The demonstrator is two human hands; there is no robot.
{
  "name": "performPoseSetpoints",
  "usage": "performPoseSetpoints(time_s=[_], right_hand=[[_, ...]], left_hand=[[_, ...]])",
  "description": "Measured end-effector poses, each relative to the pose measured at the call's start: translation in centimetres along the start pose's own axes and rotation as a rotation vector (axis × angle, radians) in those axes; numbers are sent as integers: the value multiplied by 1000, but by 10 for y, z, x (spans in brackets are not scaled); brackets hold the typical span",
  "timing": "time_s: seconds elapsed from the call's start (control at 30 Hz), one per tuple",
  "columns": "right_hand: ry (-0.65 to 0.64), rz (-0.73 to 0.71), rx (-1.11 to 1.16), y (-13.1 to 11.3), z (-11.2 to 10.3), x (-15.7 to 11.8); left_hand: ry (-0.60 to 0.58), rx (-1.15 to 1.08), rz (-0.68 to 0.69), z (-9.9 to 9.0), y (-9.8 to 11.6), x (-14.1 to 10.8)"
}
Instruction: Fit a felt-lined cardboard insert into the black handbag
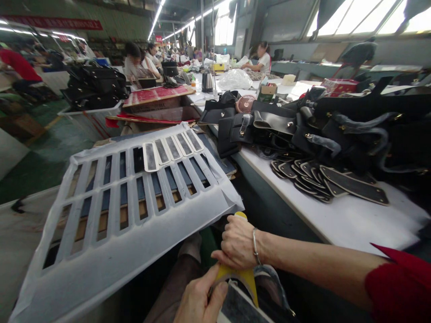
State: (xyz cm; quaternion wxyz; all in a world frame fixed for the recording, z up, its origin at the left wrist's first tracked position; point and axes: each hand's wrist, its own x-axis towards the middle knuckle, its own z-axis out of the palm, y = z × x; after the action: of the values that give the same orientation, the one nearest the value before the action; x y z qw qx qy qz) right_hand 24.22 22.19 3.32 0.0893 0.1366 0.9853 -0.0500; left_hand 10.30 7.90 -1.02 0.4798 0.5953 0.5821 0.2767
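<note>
My right hand (237,242), with a bangle at the wrist, is wrapped round the handle of a yellow scraper-like tool (247,282). Its wide end flares out below my fist. At the bottom edge my left hand (198,300) has thumb and fingers closed on a dark panel with a pale border (240,305), beside the tool. The tool's edge lies close over this panel; contact is hard to make out. Clear plastic wrap (274,278) shows next to them, over something black in my lap.
A white slotted sheet (128,242) lies at left, several pale-edged dark strips (175,146) on its far part. On the white table (357,224) at right are black bag parts (235,130), stacked trimmed pieces (303,175) and a small fan (245,103). Other people work farther back.
</note>
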Motion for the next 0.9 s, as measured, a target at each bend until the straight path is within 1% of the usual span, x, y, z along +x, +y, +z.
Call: performPoseSetpoints(time_s=[0.2,0.33,0.53,0.67,0.9], right_hand=[[0,28,9,-2,1,-3],[8,56,22,-3,4,-6],[16,113,31,-7,8,-10],[20,156,46,-11,10,-14],[16,264,81,-21,12,-19]], left_hand=[[-14,19,4,-2,2,1],[-45,56,-8,-4,5,1],[-59,48,15,-6,6,1],[-59,68,8,-5,4,1],[-57,33,44,-5,7,1]])
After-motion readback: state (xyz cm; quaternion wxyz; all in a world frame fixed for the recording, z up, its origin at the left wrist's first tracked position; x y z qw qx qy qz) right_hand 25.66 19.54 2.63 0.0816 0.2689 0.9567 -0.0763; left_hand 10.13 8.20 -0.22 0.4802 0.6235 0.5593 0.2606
